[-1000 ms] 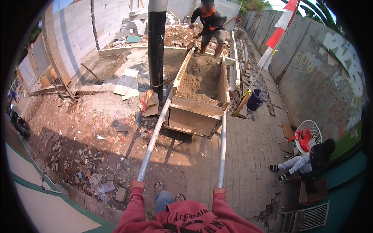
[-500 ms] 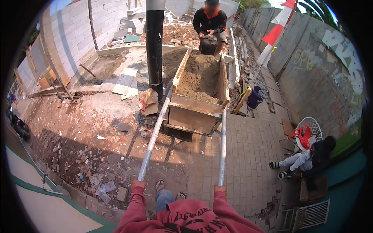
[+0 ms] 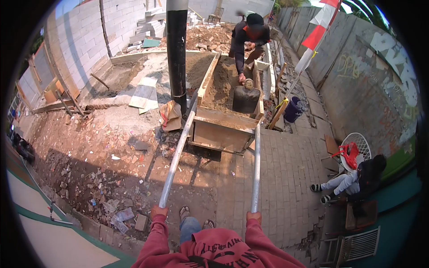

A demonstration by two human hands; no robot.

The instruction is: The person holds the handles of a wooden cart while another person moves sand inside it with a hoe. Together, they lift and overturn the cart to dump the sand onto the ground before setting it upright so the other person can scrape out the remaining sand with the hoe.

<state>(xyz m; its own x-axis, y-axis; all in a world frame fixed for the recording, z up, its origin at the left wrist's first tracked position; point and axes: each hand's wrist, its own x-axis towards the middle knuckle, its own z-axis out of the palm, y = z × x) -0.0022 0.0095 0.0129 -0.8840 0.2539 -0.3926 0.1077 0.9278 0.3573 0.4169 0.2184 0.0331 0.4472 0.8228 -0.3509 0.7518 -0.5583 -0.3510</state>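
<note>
My left hand (image 3: 159, 211) is closed around the end of the left metal handle (image 3: 176, 163). The right metal handle (image 3: 256, 172) has my right hand (image 3: 254, 216) wrapped round its end. Both bars run forward to a wooden cart box (image 3: 222, 136) that holds brown sand (image 3: 219, 89). Across the box a co-worker (image 3: 250, 35) bends over it, one hand on a hoe (image 3: 246, 99) whose dark blade lies on the sand near the box's right side.
A black pole (image 3: 177, 58) rises just left of the box. To its right are a purple bucket (image 3: 293, 110) and a leaning flag pole (image 3: 290, 96). Rubble (image 3: 103, 178) covers the left ground. A person (image 3: 362, 178) sits at the right beside a white chair (image 3: 356, 149).
The co-worker has leaned forward over the box, and the hoe blade has come from the far end down onto the sand nearer to me. Both my hands have kept their hold.
</note>
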